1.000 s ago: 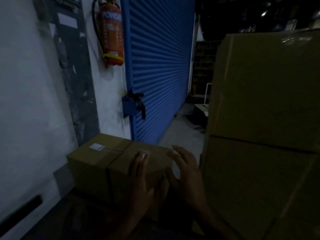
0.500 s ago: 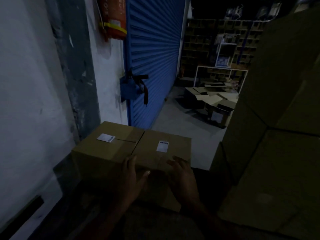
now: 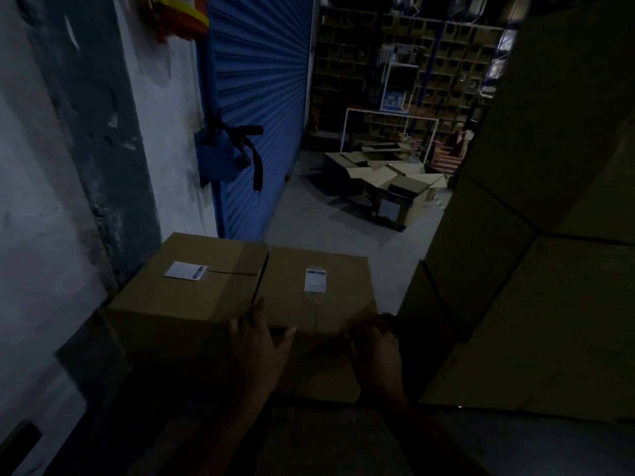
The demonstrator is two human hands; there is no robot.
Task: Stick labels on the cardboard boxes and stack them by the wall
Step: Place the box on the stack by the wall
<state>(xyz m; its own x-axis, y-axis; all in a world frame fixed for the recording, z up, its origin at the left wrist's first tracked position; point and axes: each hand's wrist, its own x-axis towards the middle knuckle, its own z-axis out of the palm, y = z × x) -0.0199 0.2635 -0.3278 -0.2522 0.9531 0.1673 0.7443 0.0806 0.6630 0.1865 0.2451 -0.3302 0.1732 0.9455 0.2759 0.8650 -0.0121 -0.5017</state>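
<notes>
Both hands reach forward from the bottom of the view onto the near edge of the right cardboard box point(image 3: 319, 304). The left hand point(image 3: 256, 348) lies palm down on the box's near left corner, fingers straight and together, pointing up the seam between the two boxes, thumb spread out to the right along the near edge. The right hand point(image 3: 372, 345) sits at the near right corner, fingers bent down over the edge; in the dim light it is unclear whether they grip the box or only rest on it.

The right cardboard box stands on the floor point(image 3: 343, 231), touching the left cardboard box point(image 3: 192, 297), which sits against the white wall point(image 3: 41, 201). Each carries a white label on top: the left label point(image 3: 185, 270) across the flap seam, the right label point(image 3: 315, 280) near the middle. A tall stack of large cartons point(image 3: 549, 269) rises just beside the right box. A blue roller shutter point(image 3: 261, 97) stands behind the boxes.
</notes>
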